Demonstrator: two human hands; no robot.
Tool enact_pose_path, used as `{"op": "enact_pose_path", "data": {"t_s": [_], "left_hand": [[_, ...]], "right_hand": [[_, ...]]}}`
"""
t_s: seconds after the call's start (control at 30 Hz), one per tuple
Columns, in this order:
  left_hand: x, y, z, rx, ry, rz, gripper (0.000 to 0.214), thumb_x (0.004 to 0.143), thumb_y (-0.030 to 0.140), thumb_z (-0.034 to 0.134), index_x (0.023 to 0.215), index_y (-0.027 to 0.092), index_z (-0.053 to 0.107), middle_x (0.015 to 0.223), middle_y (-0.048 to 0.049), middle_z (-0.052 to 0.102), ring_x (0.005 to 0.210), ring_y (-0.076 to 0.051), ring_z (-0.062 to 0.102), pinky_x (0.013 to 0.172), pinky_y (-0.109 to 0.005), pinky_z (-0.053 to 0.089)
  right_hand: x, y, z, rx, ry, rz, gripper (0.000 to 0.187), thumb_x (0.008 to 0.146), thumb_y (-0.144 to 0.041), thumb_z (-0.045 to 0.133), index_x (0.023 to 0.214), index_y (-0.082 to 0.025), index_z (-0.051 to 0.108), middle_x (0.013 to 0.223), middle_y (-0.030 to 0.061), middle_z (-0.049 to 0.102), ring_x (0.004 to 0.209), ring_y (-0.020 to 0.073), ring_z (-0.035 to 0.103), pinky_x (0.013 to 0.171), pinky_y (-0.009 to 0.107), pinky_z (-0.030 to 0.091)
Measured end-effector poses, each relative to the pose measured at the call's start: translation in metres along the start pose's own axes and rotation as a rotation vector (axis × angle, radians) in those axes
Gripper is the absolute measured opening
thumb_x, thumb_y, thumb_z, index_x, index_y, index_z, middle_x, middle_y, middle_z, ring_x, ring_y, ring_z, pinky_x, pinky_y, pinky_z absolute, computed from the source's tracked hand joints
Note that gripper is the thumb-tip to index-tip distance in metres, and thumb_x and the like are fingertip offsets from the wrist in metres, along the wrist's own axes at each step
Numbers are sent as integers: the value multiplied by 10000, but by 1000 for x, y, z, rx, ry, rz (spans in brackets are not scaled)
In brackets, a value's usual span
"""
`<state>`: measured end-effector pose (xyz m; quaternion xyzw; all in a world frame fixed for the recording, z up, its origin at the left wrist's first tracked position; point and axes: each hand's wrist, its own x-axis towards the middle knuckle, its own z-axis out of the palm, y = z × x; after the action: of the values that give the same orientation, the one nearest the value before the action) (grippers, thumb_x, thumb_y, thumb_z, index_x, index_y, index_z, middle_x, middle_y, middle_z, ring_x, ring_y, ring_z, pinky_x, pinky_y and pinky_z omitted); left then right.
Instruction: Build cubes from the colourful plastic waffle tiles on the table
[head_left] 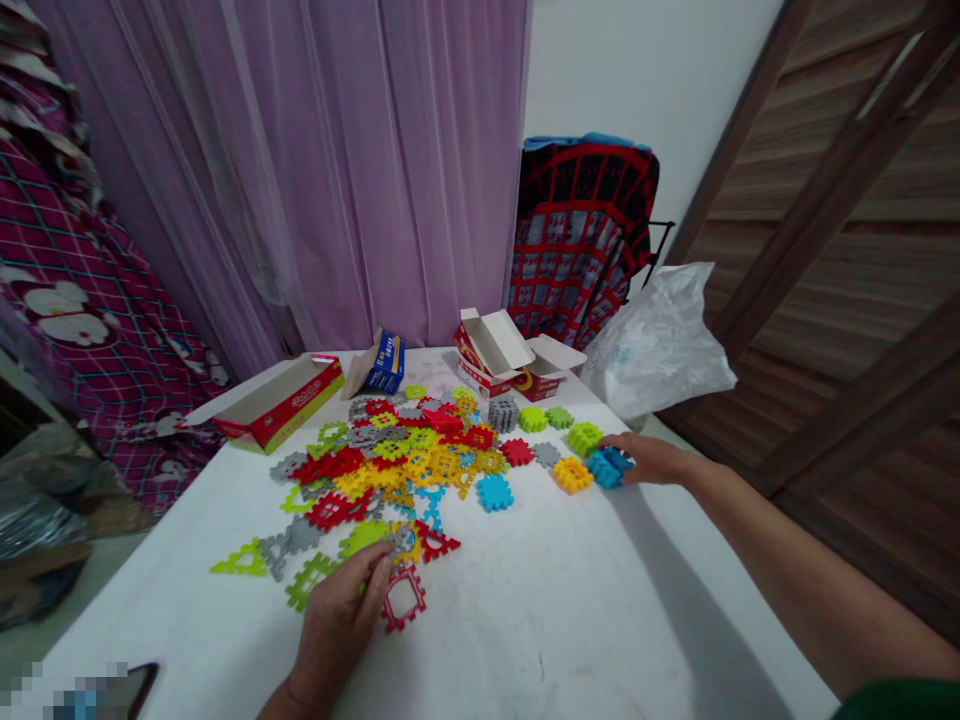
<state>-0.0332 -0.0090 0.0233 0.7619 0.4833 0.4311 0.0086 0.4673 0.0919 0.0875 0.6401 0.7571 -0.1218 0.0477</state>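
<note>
A heap of flat interlocking plastic tiles (397,460) in red, yellow, green, grey and blue lies on a white table (525,620). My left hand (337,620) rests at the heap's near edge, fingers curled onto a green tile (360,538) beside a red square frame tile (403,598). My right hand (649,458) reaches to the table's right edge and closes on a stack of blue tiles (609,466). Small stacks stand close by: orange (571,474), green (583,437) and grey (502,413).
Opened cardboard boxes stand at the table's far side: a red one (277,405), a blue one (384,362), and a red-white pair (502,360). A white plastic bag (660,340) sits at the far right corner. A dark phone (135,685) lies near left.
</note>
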Motion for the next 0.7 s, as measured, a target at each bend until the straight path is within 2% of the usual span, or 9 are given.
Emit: {"op": "enact_pose_path", "data": {"t_s": [0.27,0.57,0.7], "left_hand": [[0,0,-1,10,3,-8,257,907,390,489,941,236,692,827,-1,786,680,-145,742,601,-180,582],[0,1,0,-4,7,-18,251,901,389,496,938,246,700,815,8,784,677,-144,741,609,-183,583],[0,0,0,-9,5,-9,247,904,378,496,948,239,695,829,3,785,678,-142,741,605,-181,581]], "right_hand": [[0,-3,-1,-8,-2,8,666,591,-235,673,1250,-263,584,1089,91,666,967,272,654,826,341,509],[1,-5,1,-36,-15,38,691,576,-253,673,1261,-218,584,1133,122,639,1012,294,633,860,356,498],[2,-5,1,-51,-14,18,678,579,-247,664,1252,-238,575,1119,105,650,1007,291,636,857,360,500]]}}
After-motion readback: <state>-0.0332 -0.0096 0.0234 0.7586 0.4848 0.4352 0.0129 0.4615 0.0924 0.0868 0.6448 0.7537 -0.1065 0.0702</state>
